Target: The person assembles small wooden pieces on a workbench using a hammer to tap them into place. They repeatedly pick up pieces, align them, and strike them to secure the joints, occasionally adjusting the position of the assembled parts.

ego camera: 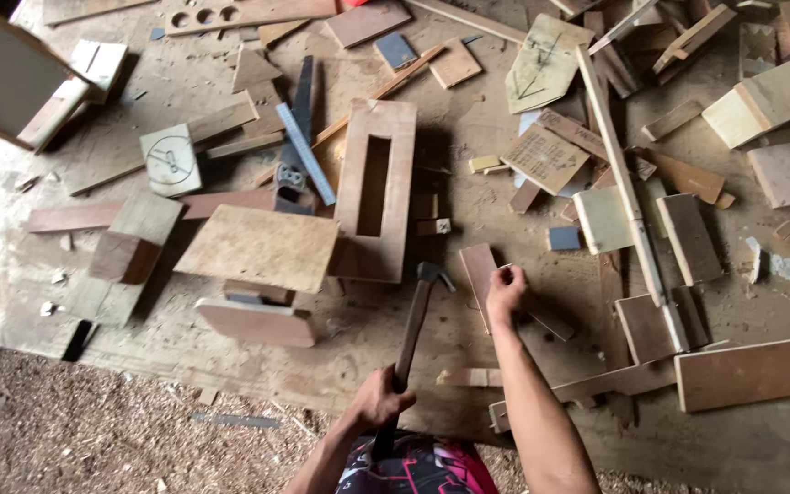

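On plywood: left hand (378, 400) grips hammer (411, 340) — dark-handled.

A woodworking shop; wood offcuts (541, 155) and sawdust (93, 430) cover the floor.

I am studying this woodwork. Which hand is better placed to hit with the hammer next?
The left hand, probably. It already grips the handle of the hammer, whose head is raised near the wood strip. The right hand rests on that strip, apparently steadying it.
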